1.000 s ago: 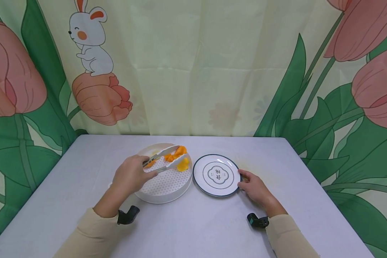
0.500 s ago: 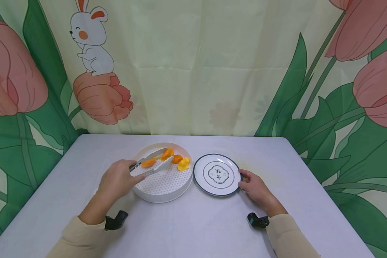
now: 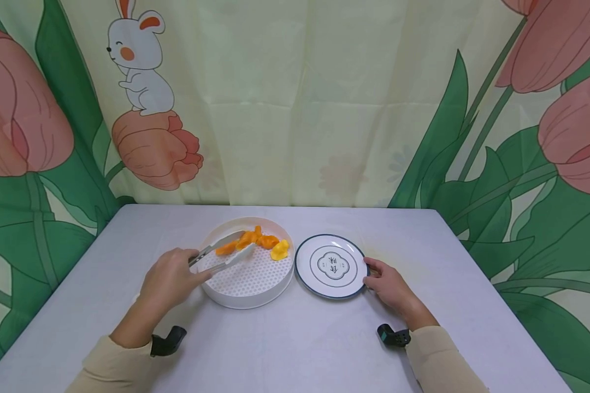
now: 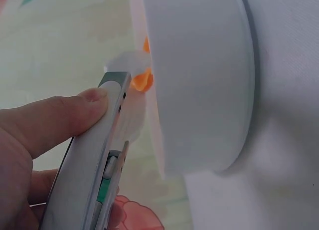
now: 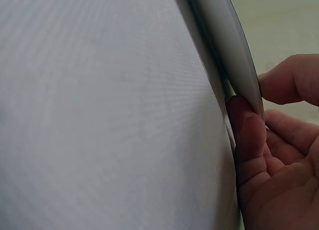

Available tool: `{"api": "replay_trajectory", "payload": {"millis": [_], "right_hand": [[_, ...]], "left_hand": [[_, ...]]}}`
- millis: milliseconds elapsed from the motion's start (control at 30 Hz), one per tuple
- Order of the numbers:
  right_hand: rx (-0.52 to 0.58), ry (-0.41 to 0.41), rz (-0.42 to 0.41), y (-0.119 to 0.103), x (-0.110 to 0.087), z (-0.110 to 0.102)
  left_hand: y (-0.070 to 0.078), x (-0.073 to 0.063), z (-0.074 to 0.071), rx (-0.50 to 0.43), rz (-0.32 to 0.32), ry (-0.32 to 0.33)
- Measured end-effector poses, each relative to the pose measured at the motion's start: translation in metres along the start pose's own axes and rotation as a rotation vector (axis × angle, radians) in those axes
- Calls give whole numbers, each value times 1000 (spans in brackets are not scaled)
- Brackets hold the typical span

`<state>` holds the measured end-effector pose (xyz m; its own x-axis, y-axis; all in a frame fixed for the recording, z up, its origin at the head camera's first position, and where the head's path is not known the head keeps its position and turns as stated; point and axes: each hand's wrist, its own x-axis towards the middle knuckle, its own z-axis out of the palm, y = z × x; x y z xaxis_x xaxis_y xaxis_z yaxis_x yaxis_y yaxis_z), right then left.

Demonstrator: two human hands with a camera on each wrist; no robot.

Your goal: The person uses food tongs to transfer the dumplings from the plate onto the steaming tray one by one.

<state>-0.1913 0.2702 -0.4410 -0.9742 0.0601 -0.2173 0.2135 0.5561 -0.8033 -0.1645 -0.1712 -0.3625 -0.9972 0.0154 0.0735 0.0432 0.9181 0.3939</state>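
Observation:
My left hand (image 3: 169, 278) holds a pair of metal tongs (image 4: 89, 155) with pale tips over a white round tray (image 3: 246, 302) with a perforated bottom. An orange piece (image 3: 246, 240) lies between the tong tips; whether they squeeze it I cannot tell. More orange pieces (image 3: 268, 242) and a yellow piece (image 3: 280, 250) lie toward the tray's far right side. My right hand (image 3: 390, 289) pinches the right rim of a white plate (image 3: 319, 284) with a dark blue edge. In the right wrist view, fingers reach under the plate (image 5: 234, 45) and the thumb is on top.
The plate sits just right of the tray on a white-covered table (image 3: 295, 349). Behind the table hangs a pale curtain (image 3: 295, 136) printed with tulips and a rabbit. A black device (image 3: 169, 341) is strapped at the left wrist, another device (image 3: 393, 336) at the right.
My left hand and the tongs have moved left and toward me. An orange piece has shifted left from the tray's right side. The right hand and plate have stayed put.

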Motion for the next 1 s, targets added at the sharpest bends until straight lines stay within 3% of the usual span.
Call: {"api": "replay_trajectory", "payload": {"millis": [1000], "right_hand": [[-3,0,-6,2,0,0]], "left_hand": [[-9,2,7,21,-27,-20]]}}
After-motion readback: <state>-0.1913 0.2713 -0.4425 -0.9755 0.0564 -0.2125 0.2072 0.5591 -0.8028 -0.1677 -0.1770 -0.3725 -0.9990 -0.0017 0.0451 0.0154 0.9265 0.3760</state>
